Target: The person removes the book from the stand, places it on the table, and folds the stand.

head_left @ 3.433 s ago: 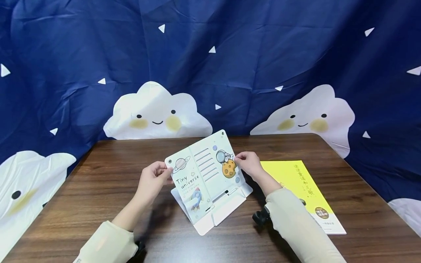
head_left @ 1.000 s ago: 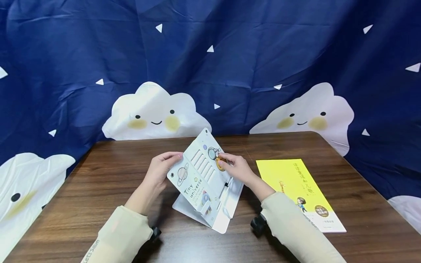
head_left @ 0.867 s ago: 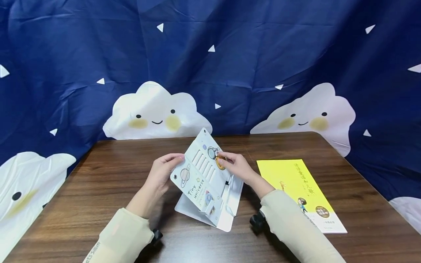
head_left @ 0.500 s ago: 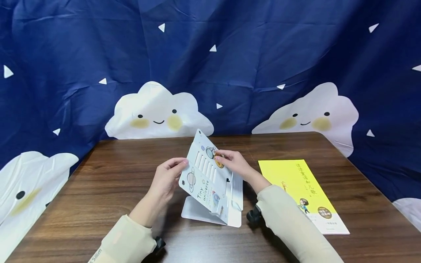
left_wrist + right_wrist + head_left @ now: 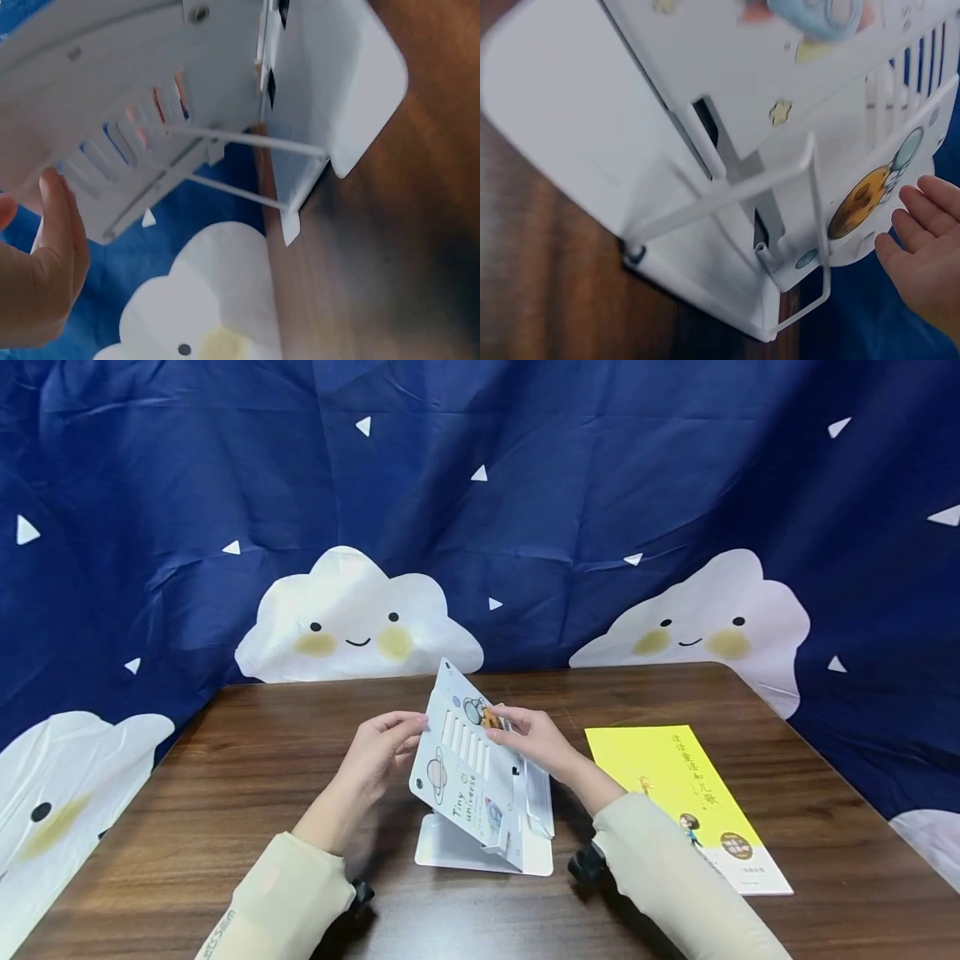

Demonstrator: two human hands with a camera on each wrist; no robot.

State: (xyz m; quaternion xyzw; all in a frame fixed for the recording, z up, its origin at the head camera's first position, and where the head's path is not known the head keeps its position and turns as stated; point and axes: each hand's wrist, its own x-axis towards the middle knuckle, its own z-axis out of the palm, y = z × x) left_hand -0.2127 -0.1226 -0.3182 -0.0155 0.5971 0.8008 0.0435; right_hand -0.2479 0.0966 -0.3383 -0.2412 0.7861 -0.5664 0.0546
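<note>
A white book stand [image 5: 457, 768] printed "Tiny universe" stands at the table's middle, its slotted panel tilted up from a flat base [image 5: 457, 852] and facing rightwards. My left hand [image 5: 375, 760] pinches the panel's left edge, thumb in front and fingers behind. At the panel's right side, my right hand [image 5: 547, 747] holds it by the astronaut picture. Two wire legs [image 5: 255, 140] run from the panel's back to the base in the left wrist view. A wire page holder [image 5: 727, 191] rises at the front in the right wrist view, where my right fingers [image 5: 911, 225] lie at the panel edge.
A yellow book [image 5: 675, 768] lies flat on the wooden table [image 5: 285, 735], right of the stand, partly behind my right sleeve [image 5: 660, 860]. A blue curtain [image 5: 525, 510] with white clouds hangs behind the table.
The stand has turned from facing me to facing right. Within the last second its base shifted slightly right. My right hand moved left with the panel; my left hand shifted slightly right.
</note>
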